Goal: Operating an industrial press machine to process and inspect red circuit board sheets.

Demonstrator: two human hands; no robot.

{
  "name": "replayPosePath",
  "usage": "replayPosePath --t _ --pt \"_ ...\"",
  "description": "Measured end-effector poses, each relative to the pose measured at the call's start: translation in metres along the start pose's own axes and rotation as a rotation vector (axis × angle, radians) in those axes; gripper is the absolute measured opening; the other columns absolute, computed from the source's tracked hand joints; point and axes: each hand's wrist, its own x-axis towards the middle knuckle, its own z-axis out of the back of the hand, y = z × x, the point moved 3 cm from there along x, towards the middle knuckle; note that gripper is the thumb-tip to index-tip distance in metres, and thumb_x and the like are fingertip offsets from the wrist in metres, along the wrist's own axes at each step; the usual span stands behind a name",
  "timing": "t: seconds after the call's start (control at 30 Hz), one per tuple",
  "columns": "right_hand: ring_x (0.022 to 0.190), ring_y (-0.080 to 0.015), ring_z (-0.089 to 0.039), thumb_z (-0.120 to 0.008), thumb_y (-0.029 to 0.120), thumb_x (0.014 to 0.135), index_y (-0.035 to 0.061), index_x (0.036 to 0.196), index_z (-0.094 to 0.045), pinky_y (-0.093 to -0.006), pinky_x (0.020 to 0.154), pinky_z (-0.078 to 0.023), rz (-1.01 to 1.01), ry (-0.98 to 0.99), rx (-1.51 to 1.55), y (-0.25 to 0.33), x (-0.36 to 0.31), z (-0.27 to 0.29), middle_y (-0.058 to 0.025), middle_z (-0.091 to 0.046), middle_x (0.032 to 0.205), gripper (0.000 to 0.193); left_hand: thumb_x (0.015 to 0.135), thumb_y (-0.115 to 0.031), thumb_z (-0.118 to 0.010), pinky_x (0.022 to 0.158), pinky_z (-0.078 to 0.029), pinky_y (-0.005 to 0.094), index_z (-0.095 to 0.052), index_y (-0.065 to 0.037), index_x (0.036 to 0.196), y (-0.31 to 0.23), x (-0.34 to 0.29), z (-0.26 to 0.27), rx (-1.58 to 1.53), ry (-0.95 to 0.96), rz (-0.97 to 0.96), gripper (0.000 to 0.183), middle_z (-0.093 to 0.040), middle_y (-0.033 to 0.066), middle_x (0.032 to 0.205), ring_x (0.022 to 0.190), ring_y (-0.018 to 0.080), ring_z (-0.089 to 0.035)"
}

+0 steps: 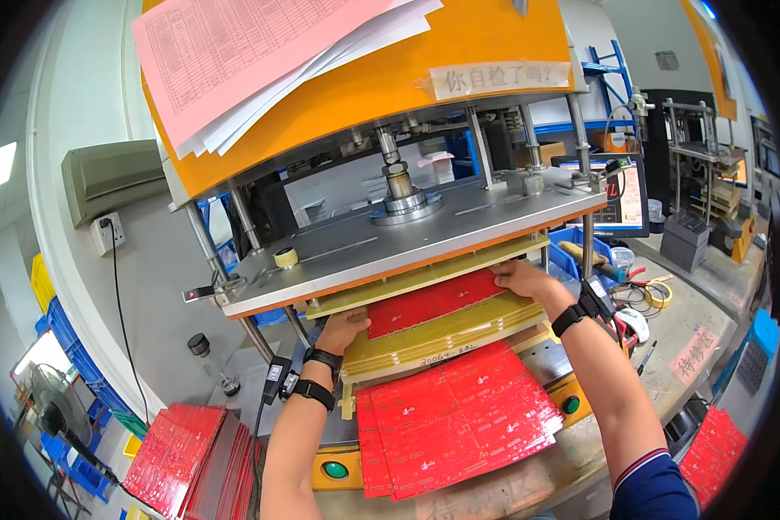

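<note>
A press with an orange housing (381, 87) towers at 12 o'clock over the surface (689, 308) where I work, its broad gray metal plate (459, 225) level above my hands. A pink sheet (243, 61), with white pages beneath it, hangs across the housing at 11 o'clock.

Overlapping red panels (455, 420) lie slightly fanned at 6 o'clock, nearest to me. A tall stack of red boards (182, 459) leans between 7 and 8 o'clock, and another red pile (715, 455) shows at 4. Just beyond the fanned panels, toward 5 o'clock, sits a layered yellow fixture (446, 342). On top of it, close to center and beneath the raised plate, lies a single red board (433, 303).

My hands frame that board, well apart: my left hand (345, 329), at 7 o'clock, is at its left edge with fingers curled, and my right hand (522, 279), just past 3, reaches its far right corner. Whether either one pinches the board, I cannot tell.

Dark bands (312, 394) circle my wrists. Two round green buttons mark the press's front, one (335, 470) near 7 o'clock, the other (570, 405) between 4 and 5. A small tape roll (286, 257) rests on the metal plate at 9.
</note>
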Motion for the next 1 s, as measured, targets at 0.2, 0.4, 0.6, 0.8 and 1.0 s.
replayPosePath --t 0.2,0.4,0.6,0.8,1.0 --pt "0.114 -0.0356 -0.051 -0.064 0.030 0.079 0.0049 0.121 -0.055 -0.0378 0.096 -0.040 0.048 -0.045 -0.399 0.002 0.001 -0.006 -0.0178 -0.055 0.122 0.050 0.081 -0.017 -0.069 0.089 -0.043 0.0292 -0.065 -0.003 0.109 0.001 0.000 0.001 0.020 0.041 -0.049 0.032 -0.061 0.0081 0.112 0.101 0.0177 -0.055" --pt "0.122 -0.0316 -0.044 -0.061 0.040 0.080 0.0117 0.129 -0.046 -0.0454 0.102 -0.032 0.022 -0.250 -0.529 0.015 -0.048 0.008 -0.0129 -0.051 0.127 0.058 0.089 -0.025 -0.059 0.094 -0.039 0.0302 -0.061 -0.003 0.115 -0.039 -0.054 0.014 0.183 -0.113 -0.070 0.034 -0.059 0.0122 0.117 0.107 0.0201 -0.053" --pt "0.076 -0.0287 -0.058 -0.062 0.008 0.081 0.0033 0.087 -0.060 -0.0343 0.066 -0.044 0.459 -0.392 -0.063 0.055 -0.246 0.029 -0.0107 -0.061 0.082 0.008 0.096 -0.021 -0.047 0.078 -0.046 0.0293 -0.061 0.003 0.084 -0.070 -0.263 0.013 -0.398 -0.132 -0.166 0.030 -0.064 0.0102 0.082 0.080 0.0173 -0.059" --pt "0.059 -0.0237 -0.058 -0.068 0.013 0.080 0.0032 0.073 -0.062 -0.0315 0.054 -0.045 0.486 0.269 0.269 0.067 -0.362 -0.064 -0.0087 -0.059 0.066 0.014 0.090 -0.016 -0.054 0.076 -0.044 0.0367 -0.056 -0.001 0.079 -0.009 -0.377 -0.038 -0.231 -0.141 0.281 0.019 -0.064 0.0122 0.092 0.082 0.0228 -0.057" --pt "0.065 -0.0300 -0.057 -0.059 0.027 0.089 0.0052 0.081 -0.062 -0.0356 0.060 -0.047 0.470 0.307 0.311 0.055 -0.352 -0.145 -0.0112 -0.056 0.069 0.024 0.074 -0.020 -0.066 0.095 -0.029 0.0482 -0.054 -0.005 0.099 0.007 -0.365 -0.057 0.808 -0.308 -0.080 0.031 -0.037 0.0180 0.139 0.117 0.0374 -0.036"
